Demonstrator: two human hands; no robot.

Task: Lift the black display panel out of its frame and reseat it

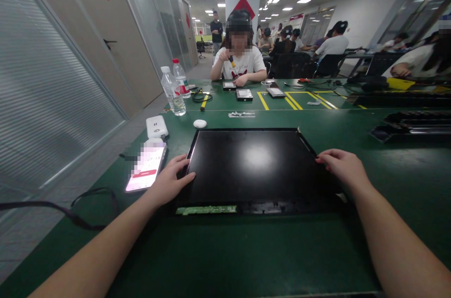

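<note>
One LCD panel point(225, 171) lies between the left hand point(172, 180), spread over its edge, and the right hand point(341, 166), pinching the opposite side, so uneven lifting could flex it or strain the green circuit board point(206, 210) nearer the left.

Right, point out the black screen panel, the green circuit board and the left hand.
Black screen panel point(243, 173): head view, around the middle of its dark face.
Green circuit board point(206, 210): head view, middle of the strip.
Left hand point(171, 179): head view, back of the hand.
</note>
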